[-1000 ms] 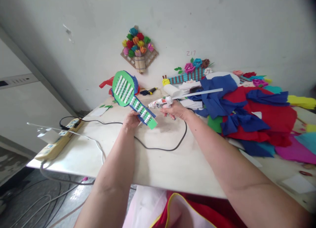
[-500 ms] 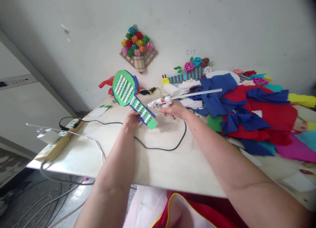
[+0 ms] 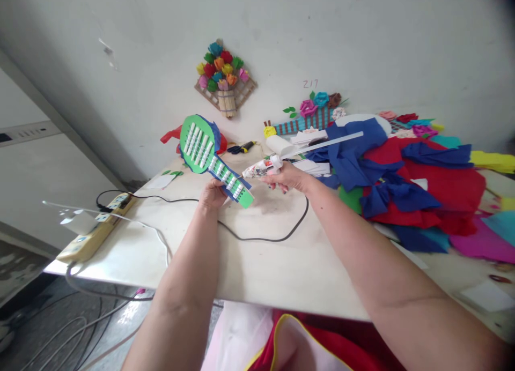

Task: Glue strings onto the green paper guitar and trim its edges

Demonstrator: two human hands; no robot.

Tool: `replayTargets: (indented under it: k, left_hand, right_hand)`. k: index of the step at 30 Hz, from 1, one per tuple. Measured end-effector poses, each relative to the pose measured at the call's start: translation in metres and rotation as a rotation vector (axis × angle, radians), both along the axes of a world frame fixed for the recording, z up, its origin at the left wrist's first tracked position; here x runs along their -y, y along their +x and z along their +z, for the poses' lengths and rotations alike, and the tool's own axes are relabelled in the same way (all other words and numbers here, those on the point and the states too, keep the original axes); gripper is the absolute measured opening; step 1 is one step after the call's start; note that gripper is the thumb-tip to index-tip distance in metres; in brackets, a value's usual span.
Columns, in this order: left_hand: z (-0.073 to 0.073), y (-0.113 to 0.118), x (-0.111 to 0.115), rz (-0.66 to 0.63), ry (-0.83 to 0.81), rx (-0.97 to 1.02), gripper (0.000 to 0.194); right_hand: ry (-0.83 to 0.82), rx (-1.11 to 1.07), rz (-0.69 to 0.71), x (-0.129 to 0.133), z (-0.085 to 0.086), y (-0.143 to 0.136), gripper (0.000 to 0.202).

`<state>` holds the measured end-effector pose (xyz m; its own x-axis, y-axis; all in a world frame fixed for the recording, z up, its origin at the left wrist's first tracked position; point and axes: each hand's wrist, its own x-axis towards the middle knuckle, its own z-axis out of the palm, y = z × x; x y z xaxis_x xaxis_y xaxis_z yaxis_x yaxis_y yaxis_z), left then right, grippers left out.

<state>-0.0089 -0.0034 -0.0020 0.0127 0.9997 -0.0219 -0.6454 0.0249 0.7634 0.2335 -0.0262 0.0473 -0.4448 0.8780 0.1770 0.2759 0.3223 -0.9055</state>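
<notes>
Raised above the table, a green guitar-shaped paper craft [image 3: 196, 144] with rows of small white rolls and a blue edge tilts down to the right. My left hand [image 3: 214, 194] is closed around the underside of its neck; some fingers are hidden behind it. In my right hand [image 3: 285, 178] is a hot glue gun [image 3: 261, 168], a white glue stick [image 3: 324, 144] jutting from its back. The gun's nozzle is at the blue edge of the neck; whether it touches, I cannot tell.
A black cord loops across the table [image 3: 273, 274]. At left lies a power strip [image 3: 94, 232] with plugs. Crumpled coloured paper [image 3: 422, 183] is heaped at right. Black-and-yellow pliers [image 3: 242, 147] lie near the wall, where a paper flower basket [image 3: 226, 84] hangs.
The paper craft has shifted slightly left. The glue gun has moved a little right and down, staying by the neck's edge, and the cord's loop has shifted with it.
</notes>
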Motion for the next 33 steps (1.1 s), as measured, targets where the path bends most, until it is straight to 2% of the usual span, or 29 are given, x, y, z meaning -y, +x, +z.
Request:
replayTargets:
  k: [8, 16, 33]
  left_hand:
    - [-0.001, -0.002, -0.001, 0.004, 0.012, 0.045, 0.042]
    - [-0.001, -0.003, -0.001, 0.011, -0.002, 0.041, 0.043]
    - [0.001, 0.000, 0.001, -0.024, 0.009, 0.021, 0.045]
  right_hand:
    - [-0.024, 0.042, 0.052, 0.004, 0.007, 0.006, 0.027]
    - [-0.025, 0.064, 0.056, 0.002, 0.004, 0.008, 0.030]
    - [0.006, -0.003, -0.058, 0.005, 0.003, -0.003, 0.029]
